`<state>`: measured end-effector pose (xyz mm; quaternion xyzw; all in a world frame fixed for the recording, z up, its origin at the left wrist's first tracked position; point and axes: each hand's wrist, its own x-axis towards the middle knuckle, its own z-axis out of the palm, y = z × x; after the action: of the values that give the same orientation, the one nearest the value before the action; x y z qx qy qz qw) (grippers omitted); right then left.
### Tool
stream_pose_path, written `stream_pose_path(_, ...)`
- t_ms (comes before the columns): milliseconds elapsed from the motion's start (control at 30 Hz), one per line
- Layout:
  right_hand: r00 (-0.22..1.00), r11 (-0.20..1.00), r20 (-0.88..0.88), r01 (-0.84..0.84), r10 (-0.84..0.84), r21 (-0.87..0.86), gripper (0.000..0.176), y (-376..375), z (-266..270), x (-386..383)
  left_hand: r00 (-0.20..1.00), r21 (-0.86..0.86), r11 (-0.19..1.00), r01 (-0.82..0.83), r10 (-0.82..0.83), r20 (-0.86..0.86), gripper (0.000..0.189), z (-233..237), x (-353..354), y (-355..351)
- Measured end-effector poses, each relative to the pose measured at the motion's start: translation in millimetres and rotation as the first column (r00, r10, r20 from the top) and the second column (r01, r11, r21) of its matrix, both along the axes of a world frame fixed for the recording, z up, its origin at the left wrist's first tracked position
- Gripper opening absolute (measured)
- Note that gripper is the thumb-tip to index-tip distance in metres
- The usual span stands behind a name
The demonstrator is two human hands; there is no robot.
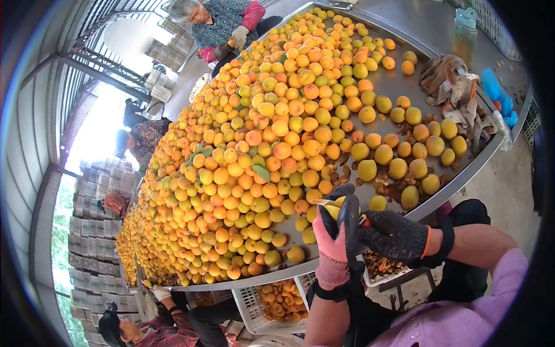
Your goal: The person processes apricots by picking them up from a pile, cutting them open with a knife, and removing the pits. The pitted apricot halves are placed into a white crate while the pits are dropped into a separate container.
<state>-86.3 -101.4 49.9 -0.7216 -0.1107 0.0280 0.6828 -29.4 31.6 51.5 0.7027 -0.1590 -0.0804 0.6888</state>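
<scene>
My left hand [335, 240], in a pink glove with a dark coated palm, is closed around a yellow apricot [332, 211] at the table's near edge. My right hand [396, 236], in a dark glove with an orange cuff, grips a small knife [325, 202]. Its pale blade lies against the apricot, and a bit of red handle shows by the right fingers. Most of the handle is hidden. Just beyond my hands, loose apricots [398, 168] lie among brown scraps on the metal table [399, 87].
A large apricot heap [243, 156] covers much of the table. Below its edge stand white crates [254, 312] of halved apricots. Rags [457, 92], a blue plastic bag [498, 95] and a bottle [464, 34] sit at right. Several co-workers are around the table, one person [222, 29] across.
</scene>
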Motion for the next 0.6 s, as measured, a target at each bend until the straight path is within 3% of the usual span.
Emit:
stream_pose_path(167, 0.997, 0.999, -0.072, -0.002, 0.005, 0.040, 0.020, 2.4, -1.1, 10.9, 0.985, -0.071, 0.991, -0.114, 0.103, -0.139, 0.025, 6.3, 4.6, -3.3)
stream_pose_path(200, 0.987, 0.986, 0.071, 0.147, -0.141, -0.075, 0.021, 2.0, 0.8, 15.7, 0.940, 0.224, 0.960, -0.168, 0.088, 0.328, 0.024, -2.2, 17.3, 3.2)
stream_pose_path(233, 0.942, 0.940, 0.209, 0.299, -0.263, -0.165, 0.022, 2.5, -0.8, 15.5, 0.720, 0.448, 0.830, -0.331, -0.085, 0.689, 0.024, -9.9, 22.1, 10.0)
stream_pose_path(267, 0.958, 0.954, 0.138, 0.268, -0.250, -0.136, 0.020, 2.1, -13.4, 21.3, 0.620, 0.437, 0.808, -0.396, -0.116, 0.776, 0.024, -14.0, 22.8, 12.9)
stream_pose_path(300, 0.956, 0.947, 0.121, 0.283, -0.267, -0.148, 0.020, -0.3, -14.7, 20.9, 0.761, 0.287, 0.927, -0.239, -0.005, 0.649, 0.025, -5.9, 20.4, 4.5)
stream_pose_path(367, 0.925, 0.877, 0.237, 0.362, -0.297, -0.316, 0.020, 0.2, -14.3, 18.4, 0.784, 0.248, 0.940, -0.235, 0.032, 0.620, 0.047, -22.7, 20.2, 8.4)
stream_pose_path(400, 0.892, 0.870, 0.326, 0.406, -0.312, -0.279, 0.022, -3.1, -5.2, 16.2, 0.977, 0.012, 0.986, -0.164, 0.160, 0.141, 0.043, -24.2, 20.7, 6.5)
stream_pose_path(433, 0.895, 0.864, 0.314, 0.408, -0.315, -0.295, 0.022, -10.7, -0.7, 14.2, 0.741, 0.370, 0.875, -0.312, -0.019, 0.671, 0.033, -16.2, 20.4, 11.0)
stream_pose_path(467, 0.937, 0.905, 0.268, 0.303, -0.225, -0.299, 0.020, -19.0, 3.0, 13.3, 0.906, 0.205, 0.952, -0.228, 0.130, 0.403, 0.032, -1.9, 14.8, 3.5)
stream_pose_path(500, 0.965, 0.936, 0.225, 0.197, -0.133, -0.292, 0.019, -26.7, 6.7, 13.8, 0.977, 0.012, 0.980, -0.200, 0.199, 0.073, 0.034, 9.3, 11.8, -2.6)
stream_pose_path(533, 0.983, 0.935, 0.156, 0.144, -0.097, -0.325, 0.017, -32.8, 9.8, 14.5, 0.981, -0.075, 0.979, -0.190, 0.187, -0.043, 0.022, 14.3, 12.4, -0.6)
stream_pose_path(567, 0.984, 0.934, 0.148, 0.144, -0.100, -0.327, 0.017, -36.8, 6.7, 16.0, 0.982, -0.075, 0.979, -0.187, 0.184, -0.051, 0.022, 16.1, 12.9, 0.4)
stream_pose_path(600, 0.982, 0.949, 0.176, 0.116, -0.065, -0.293, 0.020, -39.5, 1.4, 18.0, 0.989, 0.048, 0.988, -0.147, 0.145, 0.039, 0.023, 17.5, 13.5, 1.2)
